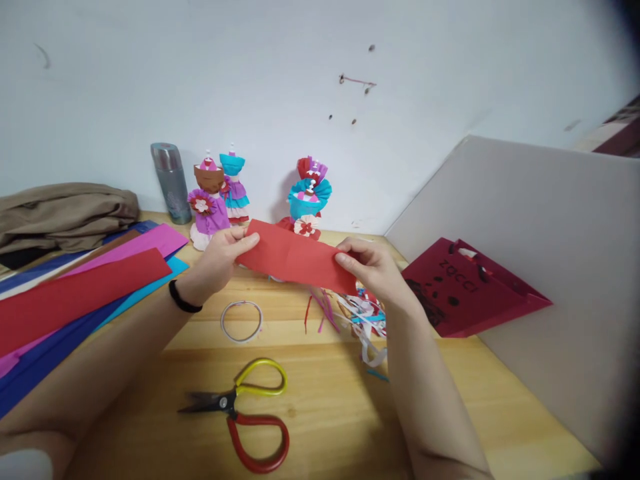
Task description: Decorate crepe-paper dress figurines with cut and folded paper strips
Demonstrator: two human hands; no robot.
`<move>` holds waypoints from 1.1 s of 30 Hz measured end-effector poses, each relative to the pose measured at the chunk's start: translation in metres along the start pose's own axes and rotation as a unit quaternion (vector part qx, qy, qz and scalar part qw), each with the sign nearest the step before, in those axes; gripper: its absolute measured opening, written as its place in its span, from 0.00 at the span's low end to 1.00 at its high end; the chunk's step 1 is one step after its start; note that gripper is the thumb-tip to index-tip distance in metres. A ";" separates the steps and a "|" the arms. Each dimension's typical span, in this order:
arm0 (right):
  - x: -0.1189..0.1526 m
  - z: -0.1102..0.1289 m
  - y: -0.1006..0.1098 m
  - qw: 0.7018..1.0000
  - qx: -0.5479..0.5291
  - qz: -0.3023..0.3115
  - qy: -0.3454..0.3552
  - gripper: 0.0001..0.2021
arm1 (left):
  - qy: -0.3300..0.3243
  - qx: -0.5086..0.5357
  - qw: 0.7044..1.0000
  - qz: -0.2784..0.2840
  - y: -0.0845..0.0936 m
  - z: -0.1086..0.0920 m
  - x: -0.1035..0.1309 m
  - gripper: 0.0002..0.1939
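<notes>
A rectangular red paper strip [300, 259] is stretched between my two hands above the wooden table, with a faint crease near its middle. My left hand [227, 257] pinches its left end, thumb on top. The right end is gripped by my right hand [367, 267], also with the thumb on top. Scissors [227, 402] with one yellow and one red handle lie on the table below, blades slightly apart and pointing left. A thin wire ring [242, 321] rests below my left hand.
Long coloured paper sheets [90, 293] and a brown cloth [65, 213] lie at left. A bottle [171, 183] and paper-dressed figures [210, 207] stand by the wall. Paper scraps [367, 317] lie near my right wrist; a red bag [470, 290] leans against the right partition.
</notes>
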State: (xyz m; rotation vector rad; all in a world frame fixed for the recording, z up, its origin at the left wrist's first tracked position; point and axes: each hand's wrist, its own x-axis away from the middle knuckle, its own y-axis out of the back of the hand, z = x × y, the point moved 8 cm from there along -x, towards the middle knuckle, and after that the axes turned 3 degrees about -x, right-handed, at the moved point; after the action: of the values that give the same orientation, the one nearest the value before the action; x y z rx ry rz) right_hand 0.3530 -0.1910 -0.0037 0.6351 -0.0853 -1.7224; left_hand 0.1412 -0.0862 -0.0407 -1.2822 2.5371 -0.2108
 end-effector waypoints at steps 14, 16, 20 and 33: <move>0.007 0.002 0.009 0.996 0.084 0.015 0.006 0.13 | -0.018 -0.049 0.999 0.011 -0.007 -0.006 -0.013 0.14; 0.006 0.002 0.011 0.996 0.093 0.013 0.010 0.13 | -0.021 -0.044 0.999 -0.006 -0.004 -0.006 -0.014 0.12; 0.005 -0.001 0.012 0.995 0.095 0.012 0.005 0.12 | -0.019 -0.055 0.998 -0.017 0.001 -0.003 -0.015 0.11; 0.007 0.000 0.019 0.993 0.116 -0.017 0.019 0.11 | -0.029 -0.100 0.994 -0.023 0.009 -0.003 -0.012 0.09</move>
State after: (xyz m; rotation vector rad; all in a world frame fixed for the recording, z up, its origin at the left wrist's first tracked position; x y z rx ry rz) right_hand 0.3689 -0.2023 0.0011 0.8441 -0.2512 -1.7463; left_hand 0.1400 -0.0713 -0.0378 -1.3991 2.5331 0.0730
